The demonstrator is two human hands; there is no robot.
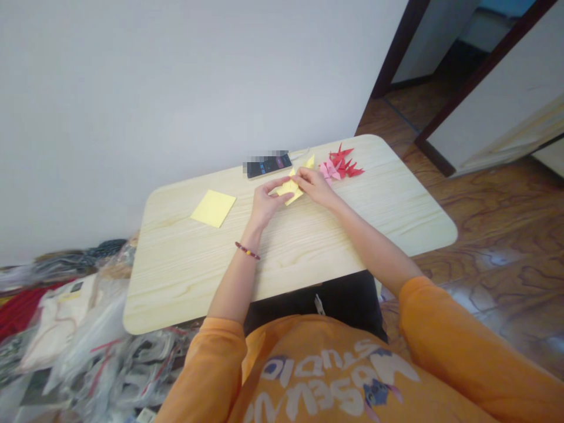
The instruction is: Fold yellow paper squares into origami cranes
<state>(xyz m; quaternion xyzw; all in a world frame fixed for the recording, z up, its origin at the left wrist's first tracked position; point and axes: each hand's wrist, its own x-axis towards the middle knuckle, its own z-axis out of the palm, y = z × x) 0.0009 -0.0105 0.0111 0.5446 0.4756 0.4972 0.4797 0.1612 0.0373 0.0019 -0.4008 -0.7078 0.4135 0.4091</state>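
A partly folded piece of yellow origami paper (288, 188) is held between both hands above the middle of the table. My left hand (265, 201) grips its left side, thumb below and fingers above. On its upper right edge my right hand (314, 183) pinches the paper with bent fingers. Just behind the right hand lies another yellow folded piece (311, 161). To the right are a pink origami piece (329, 170) and several red origami cranes (346, 161). A square stack of yellow paper (214, 208) lies flat to the left of my left hand.
The pale wooden table (189, 276) has rounded corners and stands against a white wall. A phone (269, 165) lies at its back edge. Plastic-wrapped bundles (132, 364) cover the floor at left. A doorway is at the upper right.
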